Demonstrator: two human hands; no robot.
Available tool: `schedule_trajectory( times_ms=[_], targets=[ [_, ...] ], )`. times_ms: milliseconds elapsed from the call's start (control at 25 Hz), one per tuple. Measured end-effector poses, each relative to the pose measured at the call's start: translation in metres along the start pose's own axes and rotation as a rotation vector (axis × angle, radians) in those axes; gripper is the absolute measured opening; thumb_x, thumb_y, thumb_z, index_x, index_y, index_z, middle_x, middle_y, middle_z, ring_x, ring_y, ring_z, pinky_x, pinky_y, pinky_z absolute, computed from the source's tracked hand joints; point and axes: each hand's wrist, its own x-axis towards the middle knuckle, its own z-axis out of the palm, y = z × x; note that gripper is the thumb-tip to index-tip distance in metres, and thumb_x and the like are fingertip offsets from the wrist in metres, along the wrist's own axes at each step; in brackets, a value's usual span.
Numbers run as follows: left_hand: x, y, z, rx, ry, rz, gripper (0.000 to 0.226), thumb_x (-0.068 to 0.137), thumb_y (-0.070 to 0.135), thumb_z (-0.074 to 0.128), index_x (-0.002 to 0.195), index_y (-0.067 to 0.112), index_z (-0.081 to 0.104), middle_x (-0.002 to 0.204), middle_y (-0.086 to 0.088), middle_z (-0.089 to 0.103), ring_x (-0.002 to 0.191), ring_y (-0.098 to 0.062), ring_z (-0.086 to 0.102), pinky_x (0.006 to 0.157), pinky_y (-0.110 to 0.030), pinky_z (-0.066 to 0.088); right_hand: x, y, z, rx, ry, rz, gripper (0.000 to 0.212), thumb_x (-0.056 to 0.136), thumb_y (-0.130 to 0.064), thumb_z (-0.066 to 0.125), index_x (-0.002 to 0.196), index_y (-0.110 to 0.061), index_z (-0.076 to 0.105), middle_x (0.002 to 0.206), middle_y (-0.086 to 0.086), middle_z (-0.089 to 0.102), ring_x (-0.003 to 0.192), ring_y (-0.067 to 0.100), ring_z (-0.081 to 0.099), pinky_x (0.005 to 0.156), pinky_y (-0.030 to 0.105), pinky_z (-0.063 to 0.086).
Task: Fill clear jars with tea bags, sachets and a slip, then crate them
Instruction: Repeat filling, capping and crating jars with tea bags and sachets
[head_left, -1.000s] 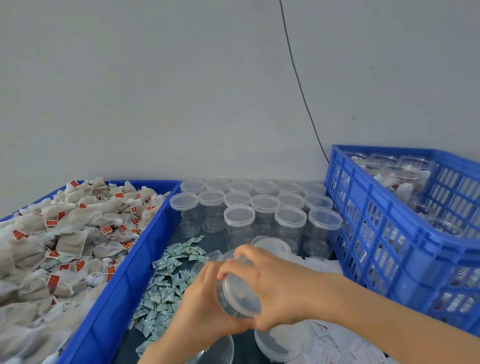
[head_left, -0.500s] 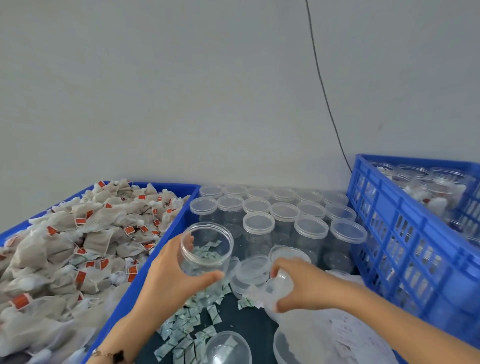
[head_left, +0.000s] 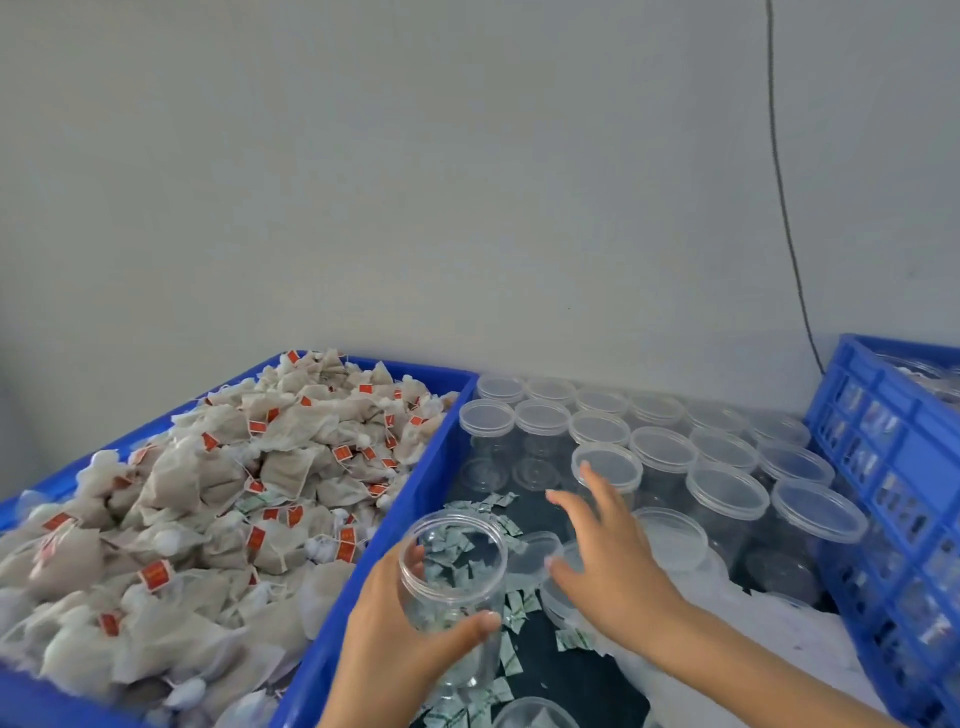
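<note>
The left hand (head_left: 400, 639) comes up from the lower edge of the view and grips an open clear jar (head_left: 451, 571), thumb curled across its near side and fingers wrapped round the far side, showing through the plastic. The jar stands roughly upright with its mouth open, held above the scatter of small pale green sachets (head_left: 498, 618) that lie on the dark bench (head_left: 571, 680). The right hand (head_left: 608, 551) holds nothing: its forearm reaches in from the lower right, palm down, fingers straight and spread, stretching forward over the loose lids (head_left: 535, 556) and towards the block of lidded empty jars (head_left: 670, 457) standing in rows near the wall. The two hands are apart, the right just beyond and to the right of the held jar. To the left, a blue tray (head_left: 374, 561) is heaped with tea bags (head_left: 208, 499) bearing red tags. At the right edge stands a blue slatted crate (head_left: 893, 467); what it holds is too blurred to tell. Crumpled clear plastic sheeting (head_left: 769, 644) lies on the bench beneath the right forearm.
</note>
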Motion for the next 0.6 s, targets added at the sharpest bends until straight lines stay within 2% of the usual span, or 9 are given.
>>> schedule_trajectory(
  times_ms=[120, 200, 320, 400, 480, 600],
  targets=[
    [-0.002, -0.008, 0.009, -0.022, 0.039, -0.024, 0.095, 0.025, 0.084, 0.076, 0.107, 0.057, 0.036, 0.117, 0.033, 0.044, 0.112, 0.007, 0.047, 0.098, -0.024, 0.041, 0.028, -0.047, -0.009, 0.101, 0.048, -0.119, 0.038, 0.093, -0.021, 0.052, 0.131, -0.025, 0.046, 0.154, -0.005, 0.015, 0.137, 0.013, 0.028, 0.11, 0.03, 0.026],
    [0.0, -0.01, 0.015, -0.064, 0.097, -0.048, 0.093, 0.029, 0.076, 0.079, 0.108, 0.052, 0.037, 0.115, 0.031, 0.044, 0.11, 0.007, 0.047, 0.09, -0.015, 0.04, 0.05, -0.074, -0.011, 0.108, -0.019, -0.216, 0.03, 0.093, -0.017, 0.051, 0.122, -0.02, 0.055, 0.143, -0.006, 0.037, 0.126, 0.009, 0.041, 0.098, 0.019, 0.031],
    [0.001, -0.014, 0.023, -0.138, 0.21, -0.119, 0.091, 0.045, 0.051, 0.09, 0.115, 0.049, 0.032, 0.112, 0.033, 0.043, 0.104, 0.012, 0.045, 0.076, -0.009, 0.036, 0.084, -0.11, -0.004, 0.084, -0.175, -0.295, 0.025, 0.093, -0.014, 0.049, 0.113, -0.017, 0.063, 0.124, -0.001, 0.059, 0.108, 0.013, 0.056, 0.09, 0.027, 0.045],
    [0.001, -0.016, 0.028, -0.158, 0.246, -0.159, 0.089, 0.051, 0.044, 0.091, 0.115, 0.052, 0.03, 0.114, 0.033, 0.043, 0.103, 0.016, 0.043, 0.077, -0.009, 0.035, 0.105, -0.124, 0.003, 0.049, -0.296, -0.301, 0.026, 0.093, -0.014, 0.049, 0.115, -0.015, 0.064, 0.119, 0.002, 0.063, 0.105, 0.015, 0.059, 0.091, 0.032, 0.049],
    [0.004, -0.017, 0.032, -0.16, 0.251, -0.172, 0.09, 0.053, 0.044, 0.091, 0.118, 0.053, 0.029, 0.116, 0.033, 0.042, 0.104, 0.015, 0.043, 0.082, -0.009, 0.034, 0.123, -0.136, 0.013, -0.019, -0.452, -0.3, 0.027, 0.094, -0.014, 0.051, 0.119, -0.012, 0.061, 0.121, 0.004, 0.062, 0.109, 0.018, 0.058, 0.092, 0.031, 0.049],
    [0.011, -0.02, 0.038, -0.087, 0.234, -0.142, 0.092, 0.056, 0.043, 0.09, 0.13, 0.045, 0.034, 0.122, 0.03, 0.042, 0.115, 0.009, 0.042, 0.099, -0.018, 0.036, 0.137, -0.157, 0.035, -0.208, -0.653, -0.363, 0.035, 0.093, -0.016, 0.053, 0.127, -0.007, 0.056, 0.129, 0.011, 0.057, 0.114, 0.026, 0.056, 0.092, 0.035, 0.049]
  ],
)
